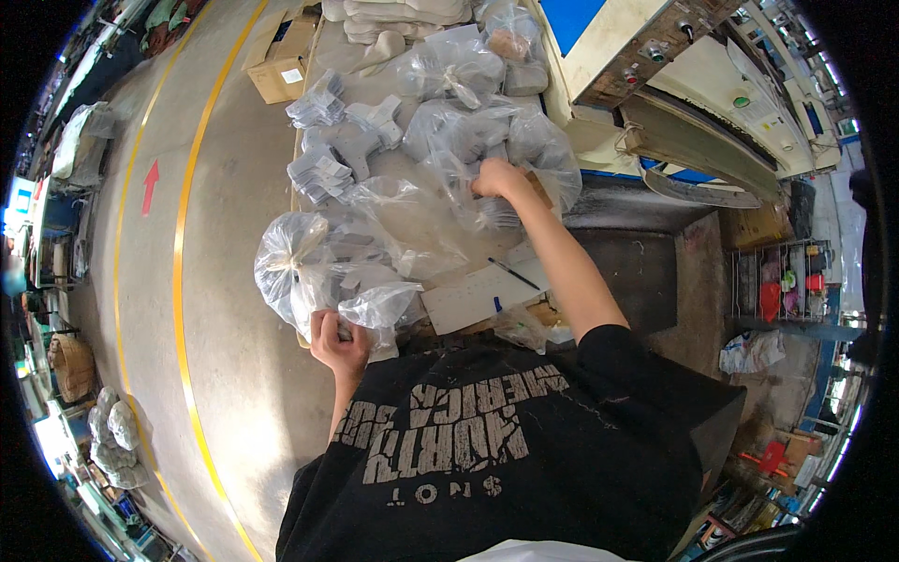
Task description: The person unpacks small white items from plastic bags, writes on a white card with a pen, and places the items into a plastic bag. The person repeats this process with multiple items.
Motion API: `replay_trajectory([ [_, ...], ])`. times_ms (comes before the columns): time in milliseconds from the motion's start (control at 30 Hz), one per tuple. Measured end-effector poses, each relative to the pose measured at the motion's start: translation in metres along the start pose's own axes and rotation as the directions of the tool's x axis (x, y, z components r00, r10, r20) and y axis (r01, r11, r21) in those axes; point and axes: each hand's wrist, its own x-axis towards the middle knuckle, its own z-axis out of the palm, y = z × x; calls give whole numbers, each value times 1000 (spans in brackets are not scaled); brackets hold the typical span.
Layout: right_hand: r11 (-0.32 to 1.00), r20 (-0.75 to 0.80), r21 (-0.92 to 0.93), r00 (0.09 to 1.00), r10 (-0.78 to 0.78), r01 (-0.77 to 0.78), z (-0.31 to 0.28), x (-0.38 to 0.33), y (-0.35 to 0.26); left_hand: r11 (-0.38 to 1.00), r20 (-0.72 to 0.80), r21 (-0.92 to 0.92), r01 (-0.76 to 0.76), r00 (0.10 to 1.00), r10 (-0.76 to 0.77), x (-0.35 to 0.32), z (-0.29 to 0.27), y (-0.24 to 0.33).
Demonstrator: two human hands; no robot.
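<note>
I have the right hand point(498, 178) far out over the workbench, its forearm slanting forward and inward from the black sleeve point(646, 365), wrist bent, fingers curled down into a clear plastic bag point(454, 131) of grey cut pieces. The plastic and the back of the hand hide the fingertips, so I can't tell whether they're closed on anything.

My left hand point(339, 343) sits much nearer the body, at the bench's near left corner, forearm short in view and fingers bent against the near side of a knotted clear bag point(300, 258). I can't tell how firmly it grips, or whether it has hold of the film.

Between the two hands lies more crumpled plastic; right of that I see a pale flat sheet point(459, 302) with a dark pen point(511, 273) across it. Beyond the knotted bag, loose stacks of grey pieces point(323, 176) lie along the bench's left side. Farther off stands an open cardboard box point(279, 67).
</note>
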Motion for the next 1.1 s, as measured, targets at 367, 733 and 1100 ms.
replay_trajectory([
  [367, 958, -507, 237, 862, -20, 162, -31, -93, -12, 999, 2, -33, 18, 1000, -18, -1, -3, 0],
  [733, -538, -362, 817, 912, -194, 210, -10, -168, 51, 999, -12, -9, 50, 999, -50, -2, -3, 2],
  [1100, -718, -447, 681, 695, -563, -144, 58, -180, 1, 1000, 14, -24, 17, 1000, -16, 1, -7, 0],
])
